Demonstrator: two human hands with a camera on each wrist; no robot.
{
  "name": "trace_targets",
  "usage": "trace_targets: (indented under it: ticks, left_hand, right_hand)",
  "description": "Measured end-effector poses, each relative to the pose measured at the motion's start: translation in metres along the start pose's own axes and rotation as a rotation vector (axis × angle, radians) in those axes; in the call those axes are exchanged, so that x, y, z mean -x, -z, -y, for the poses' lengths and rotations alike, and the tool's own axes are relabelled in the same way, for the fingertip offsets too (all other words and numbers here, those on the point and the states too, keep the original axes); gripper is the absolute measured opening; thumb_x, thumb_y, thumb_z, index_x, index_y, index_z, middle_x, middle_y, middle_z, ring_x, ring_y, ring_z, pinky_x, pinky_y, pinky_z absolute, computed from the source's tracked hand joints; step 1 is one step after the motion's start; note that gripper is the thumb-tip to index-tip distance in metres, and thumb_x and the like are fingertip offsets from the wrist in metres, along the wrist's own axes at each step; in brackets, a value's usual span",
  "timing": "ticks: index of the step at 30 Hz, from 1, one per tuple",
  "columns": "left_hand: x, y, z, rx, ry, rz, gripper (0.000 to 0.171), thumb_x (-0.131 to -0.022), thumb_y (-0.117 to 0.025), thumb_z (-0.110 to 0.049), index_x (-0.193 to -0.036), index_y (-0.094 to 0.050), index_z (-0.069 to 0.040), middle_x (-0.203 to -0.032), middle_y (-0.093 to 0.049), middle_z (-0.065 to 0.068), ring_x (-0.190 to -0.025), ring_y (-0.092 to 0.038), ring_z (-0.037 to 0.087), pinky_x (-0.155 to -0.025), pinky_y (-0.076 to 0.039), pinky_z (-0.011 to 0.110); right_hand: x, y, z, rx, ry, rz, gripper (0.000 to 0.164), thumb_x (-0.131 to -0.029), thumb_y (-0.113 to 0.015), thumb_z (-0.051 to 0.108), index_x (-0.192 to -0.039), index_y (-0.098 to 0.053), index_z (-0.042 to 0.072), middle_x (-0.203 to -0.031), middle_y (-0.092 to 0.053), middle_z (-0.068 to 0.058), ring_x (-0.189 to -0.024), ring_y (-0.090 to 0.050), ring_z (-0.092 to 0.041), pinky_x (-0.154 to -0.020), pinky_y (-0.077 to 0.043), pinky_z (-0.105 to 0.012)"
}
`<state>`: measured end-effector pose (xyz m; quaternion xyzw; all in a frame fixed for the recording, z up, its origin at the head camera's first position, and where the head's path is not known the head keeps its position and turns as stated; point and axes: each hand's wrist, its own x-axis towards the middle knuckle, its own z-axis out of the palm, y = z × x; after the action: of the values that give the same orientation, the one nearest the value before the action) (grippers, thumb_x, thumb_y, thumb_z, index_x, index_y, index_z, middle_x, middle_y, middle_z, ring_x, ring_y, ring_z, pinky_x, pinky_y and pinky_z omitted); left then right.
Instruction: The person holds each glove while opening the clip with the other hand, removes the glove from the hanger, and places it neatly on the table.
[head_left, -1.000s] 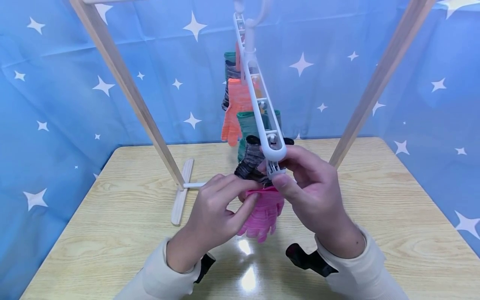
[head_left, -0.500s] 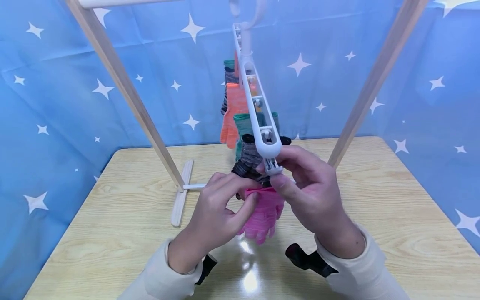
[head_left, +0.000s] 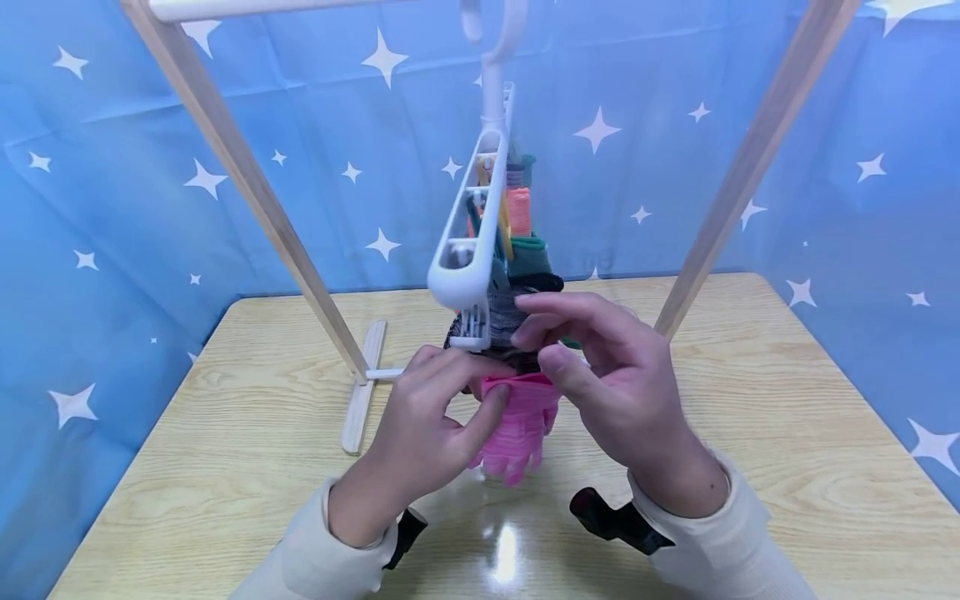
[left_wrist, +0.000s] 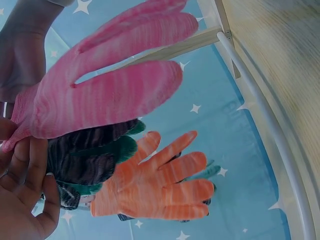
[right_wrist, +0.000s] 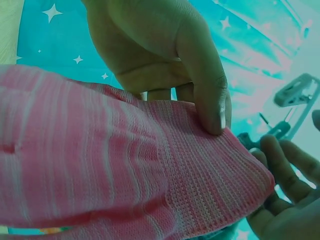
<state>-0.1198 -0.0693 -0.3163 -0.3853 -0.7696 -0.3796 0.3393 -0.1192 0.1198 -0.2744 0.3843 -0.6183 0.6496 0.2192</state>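
Observation:
My left hand [head_left: 438, 417] pinches the cuff of a pink striped knit glove [head_left: 517, 425], whose fingers hang downward. In the right wrist view the thumb lies on the ribbed cuff [right_wrist: 210, 175]. Just right of the cuff is my right hand [head_left: 626, 387], its fingers loosely bent and apart, holding nothing. A white folding clip hanger [head_left: 461, 283] hangs above, its near end over my left hand, with a clip [head_left: 472, 325] below that end. Behind the pink glove hang a dark grey glove [head_left: 504, 312], a green glove [head_left: 531, 258] and an orange glove [left_wrist: 155, 187].
Wooden posts [head_left: 247, 183] stand on both sides, with a white bar [head_left: 247, 8] at the top left. A wooden foot [head_left: 365, 387] rests on the wood-grain table [head_left: 225, 467]. Behind is a blue star-patterned cloth [head_left: 315, 217]. Black wrist devices [head_left: 618, 523] sit under the sleeves.
My right hand has let go of the hanger's end clip. The near end of the hanger has swung left, and the hanging gloves have turned with it. My left hand keeps the pink glove.

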Motion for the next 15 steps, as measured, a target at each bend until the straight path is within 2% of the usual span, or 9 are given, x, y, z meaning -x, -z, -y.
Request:
trace_targets:
  ticks: [5, 15]
  left_hand:
    - [0.0019, 0.0025, -0.0009, -0.012, 0.003, -0.009, 0.013, -0.098, -0.062, -0.021, -0.098, -0.072, -0.012, -0.078, -0.065, -0.005, -0.069, -0.058, 0.005, -0.073, -0.044, 0.029]
    - [0.0062, 0.0076, -0.0008, -0.026, 0.008, -0.014, 0.007, -0.09, -0.067, -0.011, -0.095, -0.072, -0.011, -0.077, -0.065, -0.004, -0.07, -0.057, 0.008, -0.069, -0.047, 0.029]
  right_hand:
    - [0.0016, -0.0002, 0.0022, 0.017, -0.011, 0.0, 0.038, -0.097, -0.067, 0.023, -0.119, -0.065, -0.008, -0.095, -0.071, -0.004, -0.089, -0.068, -0.017, -0.084, -0.054, -0.025]
    - [0.003, 0.0001, 0.0039, 0.042, -0.006, 0.017, 0.037, -0.097, -0.066, 0.021, -0.119, -0.065, -0.009, -0.096, -0.071, -0.006, -0.092, -0.068, -0.017, -0.08, -0.055, -0.023]
